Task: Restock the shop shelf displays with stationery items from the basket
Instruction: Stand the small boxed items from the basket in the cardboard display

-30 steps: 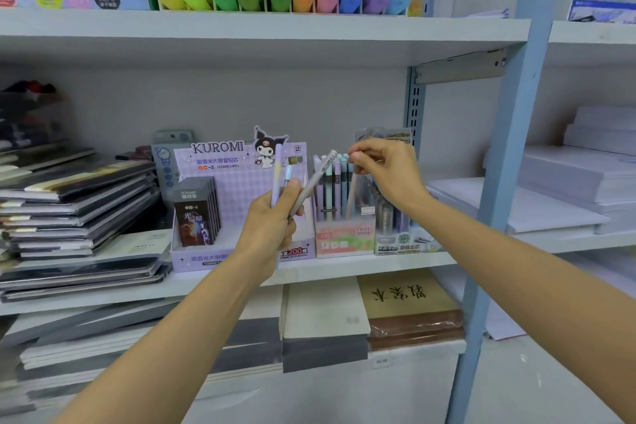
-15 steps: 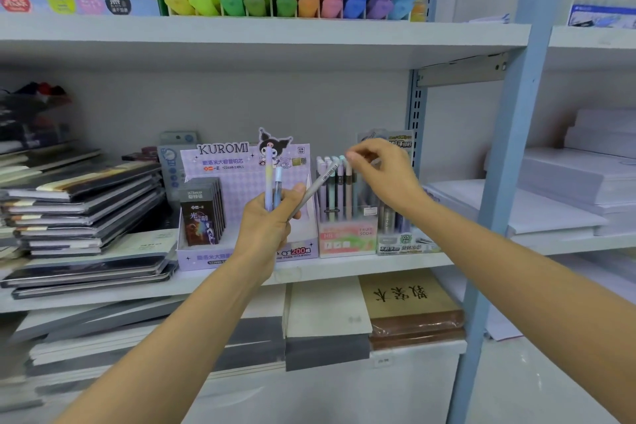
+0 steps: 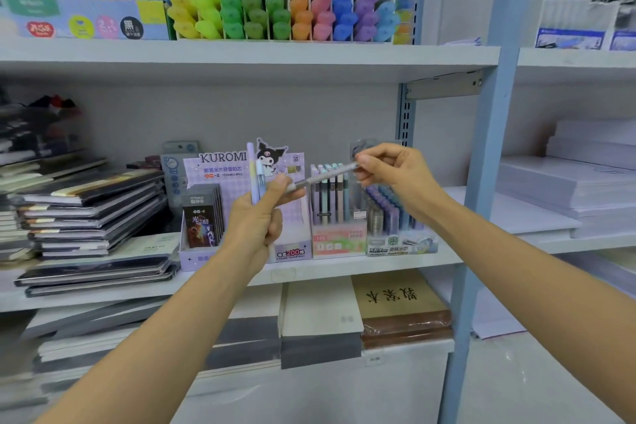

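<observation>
My left hand [image 3: 256, 222] grips several pens in front of the middle shelf; two pale pens [image 3: 255, 179] stick upright from the fist. A grey pen [image 3: 323, 177] slants up to the right from that fist, and my right hand [image 3: 392, 170] pinches its upper end. Just behind it stand the pastel pen display box [image 3: 339, 241] with upright pens and a second pen display box [image 3: 401, 244] to its right. The basket is out of view.
A purple Kuromi display box [image 3: 292, 251] sits behind my left hand. Stacked notebooks [image 3: 89, 210] fill the shelf's left. Highlighters [image 3: 282, 14] line the upper shelf. A blue upright post [image 3: 481, 182] stands right; white paper stacks [image 3: 568, 189] lie beyond it.
My right hand has taken hold of the grey pen's upper end and drawn it rightward, so it lies flatter. The view has tilted up, showing more of the top shelf.
</observation>
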Available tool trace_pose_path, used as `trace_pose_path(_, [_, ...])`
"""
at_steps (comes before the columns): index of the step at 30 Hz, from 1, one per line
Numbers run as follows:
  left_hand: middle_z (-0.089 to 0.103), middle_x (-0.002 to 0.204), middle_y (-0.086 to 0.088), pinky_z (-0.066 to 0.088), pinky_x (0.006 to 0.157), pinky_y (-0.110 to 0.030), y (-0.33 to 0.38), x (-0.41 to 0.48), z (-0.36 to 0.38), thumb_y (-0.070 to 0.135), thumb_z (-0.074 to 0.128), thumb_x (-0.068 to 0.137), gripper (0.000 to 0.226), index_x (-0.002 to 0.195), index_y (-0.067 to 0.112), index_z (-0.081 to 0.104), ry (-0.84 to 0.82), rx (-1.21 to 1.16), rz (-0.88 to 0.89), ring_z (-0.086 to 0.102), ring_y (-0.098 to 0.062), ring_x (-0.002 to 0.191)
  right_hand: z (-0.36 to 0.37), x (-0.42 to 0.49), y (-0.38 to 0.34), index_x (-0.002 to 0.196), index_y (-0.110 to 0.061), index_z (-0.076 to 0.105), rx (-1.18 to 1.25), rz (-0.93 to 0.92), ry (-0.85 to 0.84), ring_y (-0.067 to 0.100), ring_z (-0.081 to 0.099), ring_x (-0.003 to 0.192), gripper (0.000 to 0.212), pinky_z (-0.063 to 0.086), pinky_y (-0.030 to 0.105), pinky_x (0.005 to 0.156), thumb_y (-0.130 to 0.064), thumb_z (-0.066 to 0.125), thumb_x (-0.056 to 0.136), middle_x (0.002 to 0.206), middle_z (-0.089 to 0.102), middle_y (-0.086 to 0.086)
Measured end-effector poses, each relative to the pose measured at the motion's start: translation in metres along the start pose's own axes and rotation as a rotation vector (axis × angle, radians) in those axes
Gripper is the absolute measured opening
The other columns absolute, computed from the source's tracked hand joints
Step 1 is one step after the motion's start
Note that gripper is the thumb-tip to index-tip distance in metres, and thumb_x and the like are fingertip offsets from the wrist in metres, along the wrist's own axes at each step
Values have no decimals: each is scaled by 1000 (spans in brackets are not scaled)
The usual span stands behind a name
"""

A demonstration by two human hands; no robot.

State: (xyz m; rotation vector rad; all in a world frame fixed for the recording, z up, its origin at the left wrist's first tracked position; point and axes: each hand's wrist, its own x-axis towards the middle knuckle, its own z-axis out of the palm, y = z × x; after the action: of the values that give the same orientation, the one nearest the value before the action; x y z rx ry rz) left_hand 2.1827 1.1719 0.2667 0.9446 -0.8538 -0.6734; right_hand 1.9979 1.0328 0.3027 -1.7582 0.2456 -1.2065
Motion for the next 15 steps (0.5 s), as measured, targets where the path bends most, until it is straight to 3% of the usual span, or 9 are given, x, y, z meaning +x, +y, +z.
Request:
trace_pose_path(3, [76,99,-6,20,31,-14,2,-2,4,44,68,78,38,97,11,71,20,-78,56,23,-4,32,-1,-6,0,90,-5,69,-27,22,-40,18,71,73,5,56,21,66,-3,67,86,79,74,9])
trace_pose_path(9, [75,96,-7,22,31,-14,1,-6,13,44,66,77,26,75,20,75,66,-259,133,25,-4,30,3,-14,2,91,-4,67,-130,49,-157,20,72,73,5,58,23,66,-7,67,87,82,74,9])
trace_pose_path(12, [75,99,-4,22,31,-14,2,-6,19,39,67,81,29,93,13,72,80,-301,140,25,-3,31,10,-17,7,93,1,63,-119,67,-184,22,72,71,5,59,26,65,-3,63,89,81,73,14])
trace_pose_path(15, [72,98,-5,20,32,-16,1,-4,25,23,71,85,28,110,12,69,83,-178,124,22,-4,34,17,-21,11,93,1,62,-135,86,-222,22,71,71,5,59,27,65,-3,62,90,82,73,15])
